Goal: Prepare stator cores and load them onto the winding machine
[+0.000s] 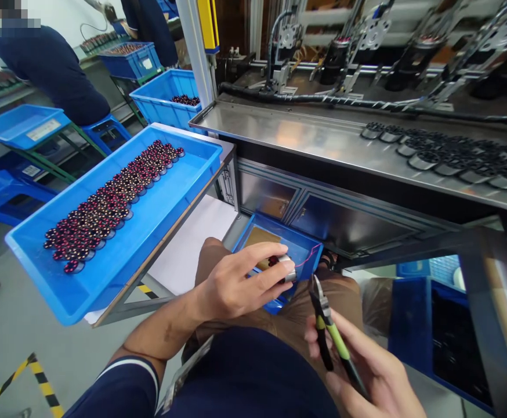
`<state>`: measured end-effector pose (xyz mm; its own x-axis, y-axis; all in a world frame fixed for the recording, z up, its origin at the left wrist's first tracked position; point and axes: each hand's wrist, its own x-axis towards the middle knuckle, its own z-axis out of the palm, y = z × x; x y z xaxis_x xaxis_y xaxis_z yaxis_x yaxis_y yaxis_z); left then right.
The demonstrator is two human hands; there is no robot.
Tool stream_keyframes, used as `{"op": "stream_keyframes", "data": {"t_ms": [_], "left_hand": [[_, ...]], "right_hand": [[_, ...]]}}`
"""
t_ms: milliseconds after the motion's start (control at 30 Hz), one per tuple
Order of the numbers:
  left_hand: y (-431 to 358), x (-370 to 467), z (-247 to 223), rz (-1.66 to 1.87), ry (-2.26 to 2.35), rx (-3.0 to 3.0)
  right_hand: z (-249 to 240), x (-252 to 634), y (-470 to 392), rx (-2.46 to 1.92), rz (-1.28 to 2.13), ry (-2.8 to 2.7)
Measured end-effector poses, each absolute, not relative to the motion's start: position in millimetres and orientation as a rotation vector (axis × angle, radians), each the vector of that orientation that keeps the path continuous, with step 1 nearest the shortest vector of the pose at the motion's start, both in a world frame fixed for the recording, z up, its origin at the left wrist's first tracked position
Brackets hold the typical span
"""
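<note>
My left hand (247, 276) is closed around a small round metal part (287, 269), held by its rim above my lap. A thin pink wire (310, 255) trails from the part to the right. In my right hand (366, 360) is a pair of cutting pliers (332, 331) with black and green handles, jaws pointing up, a short distance right of the part and apart from it. Below my left hand, a blue bin (257, 222) stands on the floor and holds a piece of cardboard.
At left, a large blue tray (166, 220) holds rows of wound parts. Along the steel machine ledge (253, 125) lie several dark ring parts (449, 154). A dark frame (482, 290) stands close at right. A seated person (53, 69) works at the back left.
</note>
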<state>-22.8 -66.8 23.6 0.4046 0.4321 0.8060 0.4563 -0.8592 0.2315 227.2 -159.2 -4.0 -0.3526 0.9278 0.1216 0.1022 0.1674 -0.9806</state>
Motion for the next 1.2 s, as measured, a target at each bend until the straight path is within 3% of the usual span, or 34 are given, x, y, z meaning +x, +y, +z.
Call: {"op": "stream_keyframes", "data": {"t_ms": [300, 967, 1200], "left_hand": [[-66, -22, 23, -1.71, -0.724, -2.638], [-71, -23, 22, -1.875, -0.736, -2.72], [-70, -23, 22, -1.812, -0.758, -2.731]], "right_hand": [[13, 225, -159, -1.064, 1.541, -1.54], [3, 219, -157, -0.939, 1.522, -1.477], [12, 222, -156, -1.188, 1.518, -1.469]]}}
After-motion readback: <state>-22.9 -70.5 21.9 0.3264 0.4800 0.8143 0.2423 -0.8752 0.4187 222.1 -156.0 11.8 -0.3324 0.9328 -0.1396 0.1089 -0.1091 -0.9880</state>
